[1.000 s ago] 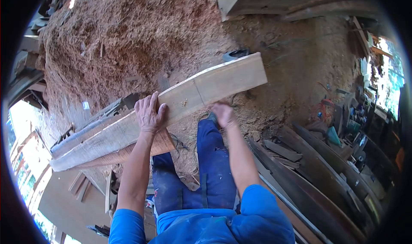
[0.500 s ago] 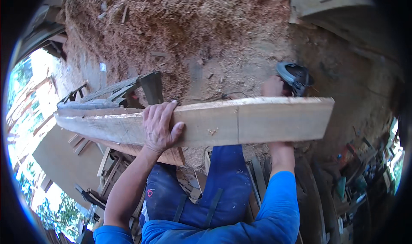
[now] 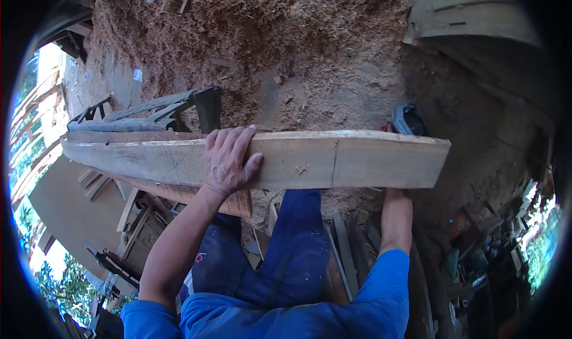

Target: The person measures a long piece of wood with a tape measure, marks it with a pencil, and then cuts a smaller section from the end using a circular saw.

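A long, pale wooden plank (image 3: 292, 163) lies across in front of me, with a dark line drawn across its face and a few shavings on it. My left hand (image 3: 229, 160) is closed over its far edge, fingers hooked on top and thumb along the face. Behind the plank, my right hand (image 3: 387, 127) is mostly hidden, its forearm passing beneath. A grey and dark rounded power tool (image 3: 409, 119) shows past the far edge beside that hand. The plank hides the rest of the tool and the grip.
The plank's left part rests by a weathered wooden trestle (image 3: 207, 109), with a thicker reddish board (image 3: 238, 203) under it. Wood shavings (image 3: 286, 29) heap beyond. Scrap timber (image 3: 143, 228) lies at left, and long boards (image 3: 423, 279) at right. A large curved wooden piece (image 3: 476, 17) stands far right.
The power tool and right hand have dropped nearer behind the plank, so less of them shows. My left hand keeps its place on the plank. The whole view has shifted slightly.
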